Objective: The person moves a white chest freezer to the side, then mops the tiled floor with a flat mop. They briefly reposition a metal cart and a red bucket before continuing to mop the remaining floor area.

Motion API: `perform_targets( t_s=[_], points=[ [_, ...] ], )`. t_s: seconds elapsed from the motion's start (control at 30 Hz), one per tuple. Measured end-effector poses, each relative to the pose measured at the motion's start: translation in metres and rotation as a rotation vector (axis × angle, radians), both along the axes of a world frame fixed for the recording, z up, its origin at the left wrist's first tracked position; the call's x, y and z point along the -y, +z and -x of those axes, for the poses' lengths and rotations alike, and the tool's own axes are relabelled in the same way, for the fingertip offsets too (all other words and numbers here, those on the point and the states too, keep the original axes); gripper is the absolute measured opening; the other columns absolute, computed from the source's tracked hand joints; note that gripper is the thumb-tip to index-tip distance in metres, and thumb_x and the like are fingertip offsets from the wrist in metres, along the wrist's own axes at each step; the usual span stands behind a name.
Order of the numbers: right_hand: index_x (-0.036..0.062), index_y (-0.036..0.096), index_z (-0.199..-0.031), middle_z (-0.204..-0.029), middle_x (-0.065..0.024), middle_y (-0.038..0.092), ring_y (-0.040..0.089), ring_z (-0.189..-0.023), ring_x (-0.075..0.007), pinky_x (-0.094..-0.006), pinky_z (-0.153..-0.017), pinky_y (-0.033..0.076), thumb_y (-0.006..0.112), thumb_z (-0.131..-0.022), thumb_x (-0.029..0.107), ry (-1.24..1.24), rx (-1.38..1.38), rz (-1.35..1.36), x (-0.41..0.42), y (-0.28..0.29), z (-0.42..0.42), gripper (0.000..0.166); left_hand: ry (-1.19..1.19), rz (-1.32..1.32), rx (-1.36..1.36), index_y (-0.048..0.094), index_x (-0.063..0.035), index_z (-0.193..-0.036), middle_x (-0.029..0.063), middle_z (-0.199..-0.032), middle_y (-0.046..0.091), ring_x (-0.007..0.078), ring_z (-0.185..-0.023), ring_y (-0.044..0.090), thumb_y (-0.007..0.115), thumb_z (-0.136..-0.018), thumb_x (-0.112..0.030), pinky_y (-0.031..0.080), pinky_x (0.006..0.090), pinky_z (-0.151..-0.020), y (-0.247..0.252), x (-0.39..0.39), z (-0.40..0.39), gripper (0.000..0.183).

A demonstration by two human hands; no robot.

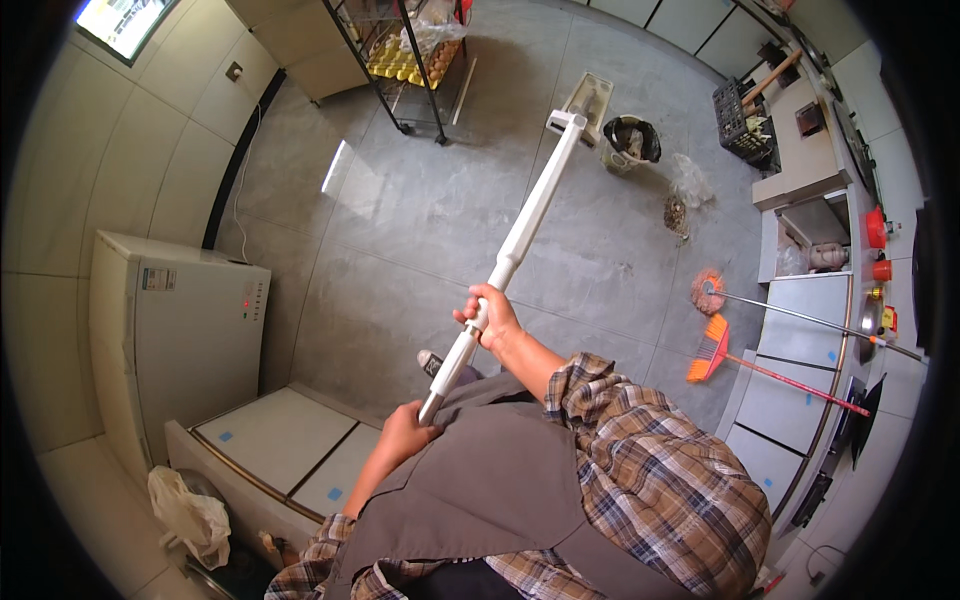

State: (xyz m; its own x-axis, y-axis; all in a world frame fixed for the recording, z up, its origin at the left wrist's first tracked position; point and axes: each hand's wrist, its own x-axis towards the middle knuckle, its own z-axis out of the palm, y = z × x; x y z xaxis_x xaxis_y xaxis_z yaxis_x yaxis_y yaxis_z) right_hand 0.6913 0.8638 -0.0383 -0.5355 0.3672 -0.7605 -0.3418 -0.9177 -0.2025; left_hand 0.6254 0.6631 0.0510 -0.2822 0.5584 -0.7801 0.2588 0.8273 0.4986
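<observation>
A long white pole [525, 229] runs from my waist away over the grey floor. My left hand [407, 435] is closed round its near end, by the grey apron. Further up, my right hand [495, 319] grips the shaft, fingers wrapped round it. At the far end the pole has a white frame-like head [568, 121], which overlaps a pale rectangular tray or bucket [598, 94]; whether the two touch I cannot tell. Just right of that head stands a bin [621, 159] with a black liner.
Debris [676, 217] and a clear plastic bag [691, 180] lie on the floor. An orange broom [707, 356] and a round mop [708, 291] lean at the right cabinets. A rack [420, 86] holds eggs. A white freezer [195, 330] stands left.
</observation>
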Motion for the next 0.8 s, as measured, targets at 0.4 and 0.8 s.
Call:
perform_targets(
  t_s=[0.4,0.8],
  points=[
    [0.0088,0.038,-0.056,-0.045,-0.0028,0.040,0.041,-0.042,-0.0166,-0.0349,-0.056,0.042,0.049,-0.064,0.009,0.018,-0.264,0.026,-0.009,0.008,0.007,0.014,-0.148,-0.085,-0.412,0.043,-0.0035,-0.067,0.0170,-0.060,0.052,0.0357,-0.062,0.050,0.055,-0.058,-0.013,0.038,0.0434,-0.056,0.037,0.005,0.008,0.017],
    [-0.0022,0.042,-0.076,-0.062,-0.0100,0.046,0.049,-0.047,-0.0193,-0.0364,-0.044,0.049,0.052,-0.070,0.008,0.096,0.311,-0.104,0.053,-0.010,0.031,0.016,-0.179,0.021,-0.275,0.051,-0.0057,-0.075,0.0145,-0.063,0.053,0.0316,-0.063,0.052,0.060,-0.061,-0.017,0.040,0.0390,-0.054,0.018,0.069,0.031,0.020]
  ],
)
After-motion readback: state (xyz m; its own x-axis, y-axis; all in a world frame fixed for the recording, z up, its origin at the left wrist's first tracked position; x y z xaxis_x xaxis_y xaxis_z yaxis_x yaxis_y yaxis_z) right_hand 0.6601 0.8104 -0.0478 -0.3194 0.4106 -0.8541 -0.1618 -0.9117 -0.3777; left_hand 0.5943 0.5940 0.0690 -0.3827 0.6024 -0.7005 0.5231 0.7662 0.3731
